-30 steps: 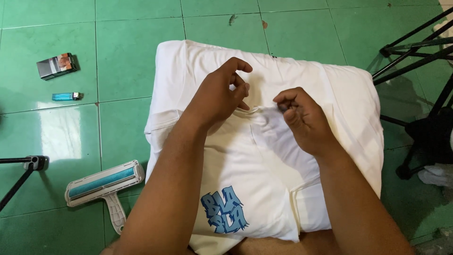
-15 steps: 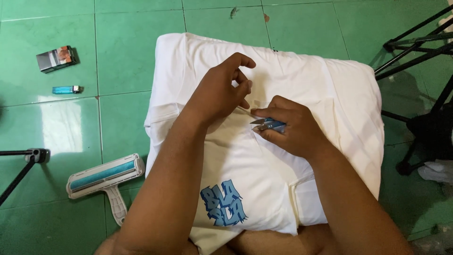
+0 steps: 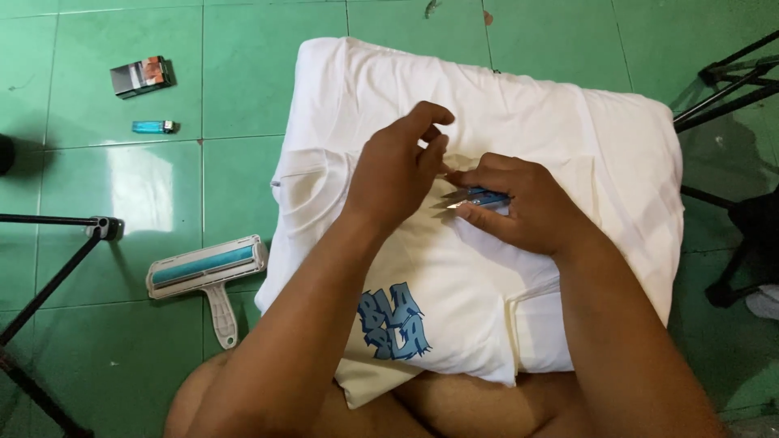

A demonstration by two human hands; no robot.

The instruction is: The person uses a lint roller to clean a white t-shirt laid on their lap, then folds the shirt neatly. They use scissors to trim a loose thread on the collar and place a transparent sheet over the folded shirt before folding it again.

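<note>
Head view, landmark: white pillow point(image 3: 617, 154) lying on the green tiled floor point(image 3: 243, 65).
Shirt: a white T-shirt point(image 3: 454, 284) with a blue graffiti-style print point(image 3: 393, 322) is spread over the pillow, its collar area under both hands near the pillow's middle.
Left hand: left hand point(image 3: 395, 174) rests on the shirt at the pillow's centre, thumb and fingertips pinched together on a small fold of fabric at the collar; a narrow pinch on cloth.
Right hand: right hand point(image 3: 519, 203) lies just right of the left, fingers curled around a small blue-handled thread snipper point(image 3: 475, 197).
Snipper to grip: the blue handle sits inside the right fingers, the metal blades stick out toward the left hand, tips just beside the pinched fabric; whether the blades touch the cloth I cannot tell.
Lint roller: a white and teal lint brush point(image 3: 207, 272) lies on the floor left of the pillow's lower corner.
Lighter: a blue lighter point(image 3: 154, 126) lies well left of the pillow.
Small box: a dark small box point(image 3: 142, 75) lies above the lighter, also well left of the pillow.
Stands: black stand legs point(image 3: 722, 81) right of the pillow, another black stand point(image 3: 57, 268) far left of it.
</note>
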